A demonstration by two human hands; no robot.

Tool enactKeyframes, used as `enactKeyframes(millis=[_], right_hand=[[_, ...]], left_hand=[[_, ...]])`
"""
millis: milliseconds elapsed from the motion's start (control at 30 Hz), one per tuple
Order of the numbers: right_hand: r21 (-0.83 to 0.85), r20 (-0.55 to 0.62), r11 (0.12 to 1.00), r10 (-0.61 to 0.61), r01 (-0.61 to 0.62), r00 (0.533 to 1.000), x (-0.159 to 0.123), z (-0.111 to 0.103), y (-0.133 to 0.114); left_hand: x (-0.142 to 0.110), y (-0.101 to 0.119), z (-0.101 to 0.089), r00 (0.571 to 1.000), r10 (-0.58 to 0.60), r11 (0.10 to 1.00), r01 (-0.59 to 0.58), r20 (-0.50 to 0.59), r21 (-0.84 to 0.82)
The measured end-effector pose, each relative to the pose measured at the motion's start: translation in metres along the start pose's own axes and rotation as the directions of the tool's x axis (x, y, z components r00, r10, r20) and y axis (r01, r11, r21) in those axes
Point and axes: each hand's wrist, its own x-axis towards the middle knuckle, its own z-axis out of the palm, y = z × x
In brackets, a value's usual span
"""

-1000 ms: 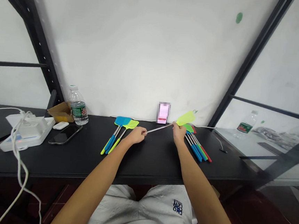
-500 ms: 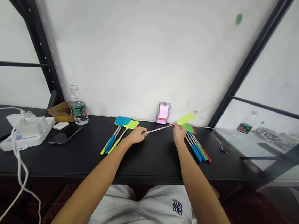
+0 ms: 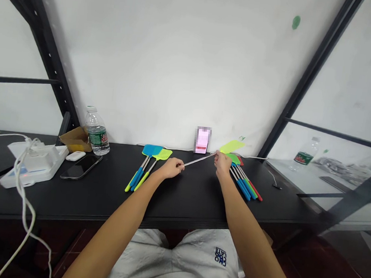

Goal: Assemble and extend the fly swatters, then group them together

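Note:
Both my hands are closed on one fly swatter [image 3: 199,159] with a yellow-green head and a thin metal shaft, held slantwise above the table. My left hand [image 3: 172,168] grips its lower end, and the handle is hidden in the fist. My right hand [image 3: 222,163] pinches the shaft close to the head, which tilts up to the right. Left of my hands lie blue and yellow-green fly swatters [image 3: 152,150], handles toward me. Beside my right hand is another group of fly swatters [image 3: 243,183] with blue, green and red handles.
A blurred-out phone [image 3: 202,140] stands against the wall. To the left are a water bottle [image 3: 98,133], a cardboard box [image 3: 75,138], a dark phone [image 3: 82,167], a white case [image 3: 75,155] and a power strip [image 3: 36,167] with cables. Black shelf posts [image 3: 307,80] rise at both sides.
My left hand has shifted very slightly to the right along with the swatter. The swatter's head is tilted a little differently; both hands keep their grip.

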Motion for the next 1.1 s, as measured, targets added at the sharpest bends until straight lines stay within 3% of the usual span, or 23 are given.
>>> enactKeyframes(millis=[200,467,733,1100], right_hand=[[0.129,0.032,0.991,0.035,-0.039,0.999,-0.005,0.004,-0.006],[0.248,0.264,0.94,0.166,-0.234,0.95,-0.008,0.006,-0.007],[0.249,0.307,0.937,0.162,-0.244,0.938,-0.006,0.004,-0.005],[0.14,0.295,0.971,0.148,-0.196,0.944,-0.006,0.006,-0.002]], left_hand=[[-0.004,0.006,0.002,0.999,0.012,0.998,-0.01,0.032,-0.068],[-0.004,0.013,0.001,0.996,0.085,0.988,-0.081,0.022,-0.133],[-0.009,0.022,-0.004,0.989,0.001,0.953,0.043,0.147,-0.299],[-0.003,0.017,0.0,0.999,0.048,0.995,-0.049,-0.024,-0.082]])
